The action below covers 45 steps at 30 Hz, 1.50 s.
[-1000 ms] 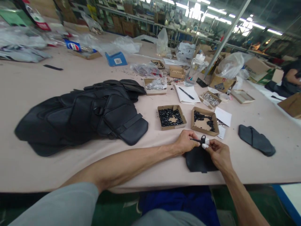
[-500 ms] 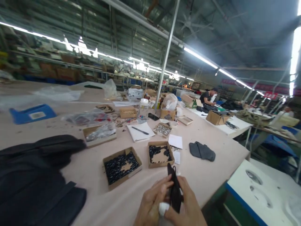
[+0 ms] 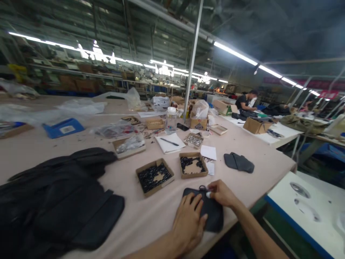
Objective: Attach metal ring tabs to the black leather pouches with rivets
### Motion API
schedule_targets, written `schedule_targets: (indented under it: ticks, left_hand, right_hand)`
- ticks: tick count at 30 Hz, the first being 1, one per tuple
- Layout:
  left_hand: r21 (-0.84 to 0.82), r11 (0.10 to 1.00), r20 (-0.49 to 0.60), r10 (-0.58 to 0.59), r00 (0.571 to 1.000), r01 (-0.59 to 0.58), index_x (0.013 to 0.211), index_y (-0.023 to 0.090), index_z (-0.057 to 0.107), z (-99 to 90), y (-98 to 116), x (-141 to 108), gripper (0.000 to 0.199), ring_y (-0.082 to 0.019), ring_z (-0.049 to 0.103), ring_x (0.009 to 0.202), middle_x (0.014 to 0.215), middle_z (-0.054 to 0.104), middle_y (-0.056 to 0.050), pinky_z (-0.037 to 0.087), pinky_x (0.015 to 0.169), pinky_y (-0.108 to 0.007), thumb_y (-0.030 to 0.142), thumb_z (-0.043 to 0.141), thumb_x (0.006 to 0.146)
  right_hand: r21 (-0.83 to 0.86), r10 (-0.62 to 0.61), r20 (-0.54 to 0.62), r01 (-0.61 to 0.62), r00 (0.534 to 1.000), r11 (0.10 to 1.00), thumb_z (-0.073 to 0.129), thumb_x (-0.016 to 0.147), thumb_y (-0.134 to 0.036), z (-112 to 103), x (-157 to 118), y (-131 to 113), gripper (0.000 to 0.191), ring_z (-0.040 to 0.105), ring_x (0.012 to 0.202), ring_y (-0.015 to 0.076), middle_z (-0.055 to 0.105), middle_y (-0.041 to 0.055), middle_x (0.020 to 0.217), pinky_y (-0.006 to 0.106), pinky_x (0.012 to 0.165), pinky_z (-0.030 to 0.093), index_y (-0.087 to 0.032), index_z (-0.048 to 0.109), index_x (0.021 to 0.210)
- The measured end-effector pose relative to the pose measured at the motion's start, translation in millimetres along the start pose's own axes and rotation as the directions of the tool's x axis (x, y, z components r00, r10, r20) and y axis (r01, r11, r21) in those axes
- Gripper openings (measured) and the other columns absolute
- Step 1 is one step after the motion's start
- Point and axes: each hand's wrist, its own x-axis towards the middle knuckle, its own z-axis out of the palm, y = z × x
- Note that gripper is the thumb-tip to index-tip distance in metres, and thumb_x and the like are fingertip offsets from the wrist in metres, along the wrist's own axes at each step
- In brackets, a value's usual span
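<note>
A dark flat fabric piece [image 3: 214, 216] lies on the pinkish table near its front edge, with a small black loop at its top edge. My left hand [image 3: 188, 217] rests on the piece, fingers spread and flat. At the top right of the piece, my right hand [image 3: 221, 193] pinches its edge beside the loop; something white shows at the fingertips. Two cardboard boxes of small black parts, one on the left [image 3: 155, 177] and one on the right [image 3: 193, 165], stand just beyond my hands.
Black fabric pieces [image 3: 67, 201] cover the left. Farther back are a notepad [image 3: 164, 144] with a pen, a tray of metal parts [image 3: 194, 139], a jar [image 3: 171, 120] and a metal pole [image 3: 192, 61]. A grey folded piece [image 3: 238, 162] lies right. A person [image 3: 244, 102] sits beyond.
The dark piece, held upright between both hands before, now lies flat on the table. My left hand has flattened onto it, and my right hand has moved to its top edge. The view has shifted slightly.
</note>
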Motion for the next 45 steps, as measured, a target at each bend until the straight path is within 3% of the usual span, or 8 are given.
schedule_targets:
  ticks: [2,4,10,17,25,31,40,45]
  left_hand:
    - [-0.033,0.999,0.116,0.013,0.993,-0.009,0.131,0.017,0.067,1.5,2,-4,0.045,-0.034,0.054,0.128,0.141,0.063,-0.012,0.046,0.112,-0.054,0.036,0.06,0.091]
    - [-0.05,0.998,0.165,0.045,0.985,-0.037,0.134,0.011,0.063,3.9,3,-5,0.05,-0.034,0.05,0.132,0.144,0.059,-0.016,0.043,0.114,-0.052,0.041,0.057,0.095]
    - [-0.068,0.995,0.187,0.078,0.979,-0.066,0.129,0.005,0.063,7.9,2,-3,0.047,-0.035,0.051,0.127,0.138,0.06,-0.019,0.044,0.11,-0.051,0.039,0.051,0.099]
    - [-0.107,0.989,0.205,0.12,0.971,-0.1,0.122,0.008,0.064,3.9,-4,4,0.037,-0.032,0.053,0.121,0.133,0.062,-0.017,0.05,0.1,-0.046,0.035,0.051,0.1]
    - [-0.036,0.991,0.275,0.132,0.952,-0.126,0.118,0.008,0.064,-1.2,0,16,0.035,-0.033,0.053,0.119,0.125,0.062,-0.018,0.048,0.098,-0.046,0.034,0.051,0.1]
    - [-0.01,0.982,0.273,0.184,0.944,-0.188,0.12,0.003,0.063,6.9,1,19,0.04,-0.035,0.052,0.125,0.128,0.059,-0.022,0.047,0.103,-0.047,0.035,0.048,0.1]
    - [-0.015,0.989,0.274,0.146,0.951,-0.147,0.125,0.005,0.06,2.1,1,17,0.042,-0.033,0.051,0.127,0.139,0.055,-0.023,0.047,0.104,-0.045,0.037,0.052,0.099]
    - [-0.025,0.99,0.309,0.138,0.941,-0.137,0.122,0.006,0.061,-0.2,3,27,0.039,-0.033,0.053,0.123,0.135,0.056,-0.023,0.046,0.102,-0.046,0.036,0.053,0.098]
  right_hand:
    - [-0.136,-0.068,-0.1,0.054,0.993,0.989,0.068,0.061,-0.023,-4,3,12,0.014,0.062,0.071,0.0224,0.072,0.0052,0.073,0.032,0.068,0.049,-0.02,0.075,0.072]
    - [-0.163,-0.067,-0.175,0.038,0.982,0.986,0.069,0.064,-0.026,-6,3,24,0.019,0.062,0.069,0.0203,0.071,0.0043,0.074,0.03,0.067,0.047,-0.018,0.076,0.079]
    - [0.021,0.137,0.091,-0.14,0.986,0.99,0.076,0.067,-0.033,-5,-1,39,0.02,0.047,0.056,0.0125,0.061,-0.0014,0.061,0.025,0.052,0.03,-0.014,0.072,0.072]
    - [-0.066,0.241,0.154,-0.234,0.958,0.97,0.075,0.065,-0.029,-6,12,44,0.017,0.044,0.054,0.0118,0.061,-0.0013,0.058,0.025,0.051,0.028,-0.013,0.074,0.072]
    - [-0.12,0.338,0.194,-0.32,0.921,0.94,0.072,0.057,-0.025,-5,29,42,0.013,0.041,0.048,0.0109,0.051,-0.0029,0.048,0.025,0.046,0.027,-0.015,0.063,0.056]
    - [-0.206,0.335,0.136,-0.304,0.932,0.93,0.07,0.055,-0.022,-4,31,36,0.011,0.041,0.045,0.0098,0.051,-0.0025,0.047,0.024,0.044,0.024,-0.016,0.061,0.054]
    - [-0.14,0.409,0.26,-0.385,0.875,0.912,0.071,0.059,-0.025,-10,38,42,0.012,0.049,0.043,0.0126,0.053,-0.0009,0.044,0.024,0.041,0.025,-0.015,0.064,0.06]
    - [-0.194,0.37,0.233,-0.33,0.9,0.924,0.071,0.061,-0.023,-8,40,41,0.012,0.05,0.044,0.0131,0.055,0.0001,0.046,0.024,0.043,0.029,-0.016,0.062,0.058]
